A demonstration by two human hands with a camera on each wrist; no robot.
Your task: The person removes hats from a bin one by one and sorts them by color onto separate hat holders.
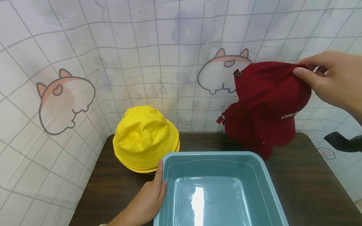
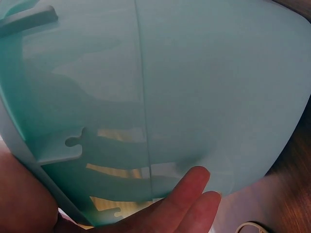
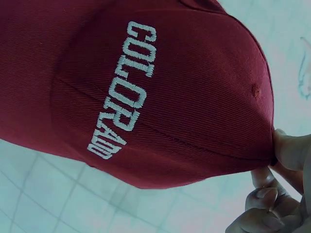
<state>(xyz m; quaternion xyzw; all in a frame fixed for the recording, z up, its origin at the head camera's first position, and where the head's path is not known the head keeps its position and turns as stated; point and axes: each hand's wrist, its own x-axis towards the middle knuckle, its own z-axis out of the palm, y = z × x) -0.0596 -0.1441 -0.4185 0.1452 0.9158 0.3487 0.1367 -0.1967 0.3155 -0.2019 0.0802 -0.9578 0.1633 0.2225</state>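
My right hand (image 1: 328, 75) pinches a dark red baseball cap (image 1: 271, 91) at its crown and holds it up above the back right of the table. White stitched letters on the cap (image 3: 194, 87) read COLORADO in the right wrist view. Behind and below it sits a second red cap (image 1: 240, 128), partly hidden. With my left hand (image 1: 148, 196) I grip the left side of a blue-green plastic tub (image 1: 212, 153), thumb by the rim. The left wrist view shows two fingers (image 2: 194, 189) against the tub's outer wall (image 2: 209, 97). Nothing lies on the visible tub floor.
A yellow bucket hat (image 1: 144, 131) with a doubled brim edge stands at the back left, close to the tub. The dark wooden table (image 1: 308, 182) meets a white grid-patterned curtain (image 1: 169, 62) behind. A black curved object (image 1: 342, 142) juts in at right.
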